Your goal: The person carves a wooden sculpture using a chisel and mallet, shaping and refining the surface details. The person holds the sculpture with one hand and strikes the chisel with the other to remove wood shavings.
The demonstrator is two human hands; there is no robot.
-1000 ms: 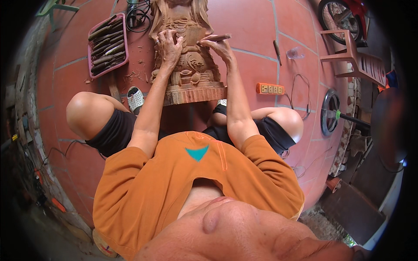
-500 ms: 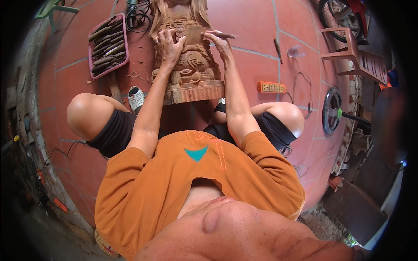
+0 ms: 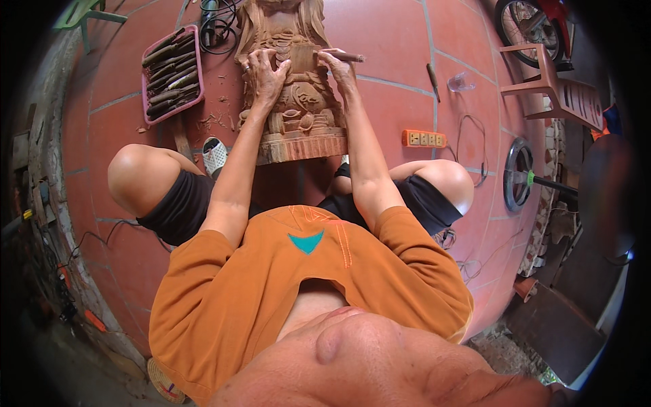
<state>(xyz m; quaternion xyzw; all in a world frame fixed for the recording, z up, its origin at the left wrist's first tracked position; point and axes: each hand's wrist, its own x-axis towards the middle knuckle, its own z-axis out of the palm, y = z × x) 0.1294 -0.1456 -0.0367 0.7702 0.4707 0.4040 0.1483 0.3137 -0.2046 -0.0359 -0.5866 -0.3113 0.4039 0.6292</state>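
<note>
A brown wooden carving point(image 3: 302, 122), with a flat striped base toward me, lies before my knees. My left hand point(image 3: 266, 74) rests on its left side, thumb spread apart from the bent fingers. At its right side, my right hand point(image 3: 338, 68) is closed around a carving chisel point(image 3: 351, 57). The brown handle sticks out to the right past my fingers. Its blade end is hidden by the hand, near a smooth uncarved patch point(image 3: 302, 54) on the wood.
A pink basket point(image 3: 201, 74) of chisels stands left, near wood shavings point(image 3: 215, 120). Another chisel point(image 3: 432, 78), a clear plastic cup point(image 3: 461, 82) and an orange power strip point(image 3: 424, 139) lie right on red tiles. Farther right are a plastic chair point(image 3: 553, 88) and a wheel point(image 3: 519, 175).
The view has shifted slightly. Both hands keep nearly the same places on the carving, and the chisel stays in my right hand.
</note>
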